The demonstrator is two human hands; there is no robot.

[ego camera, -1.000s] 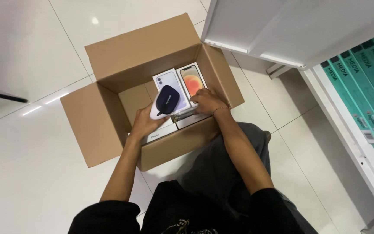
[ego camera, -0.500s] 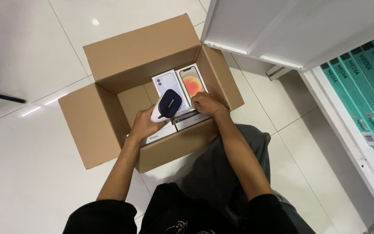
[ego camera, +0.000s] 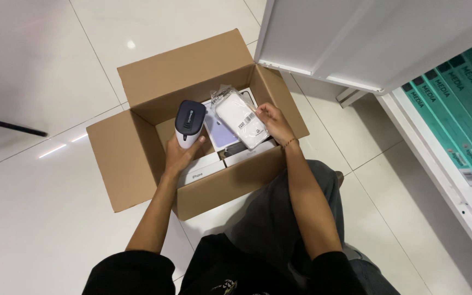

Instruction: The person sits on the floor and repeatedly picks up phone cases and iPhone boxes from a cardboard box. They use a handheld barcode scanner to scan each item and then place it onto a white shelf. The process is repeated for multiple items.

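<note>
Scanner left of pouch, above carton.

Floor of large glossy white tiles with thin grey joints, carrying an open brown cardboard box at centre, all four flaps folded outward. At 9 o'clock from the box, well apart, a thin dark rod lies across a tile. At 2 o'clock, near the box, stands the foot of a white shelving unit; reflected lamps show at 11 o'clock
</note>
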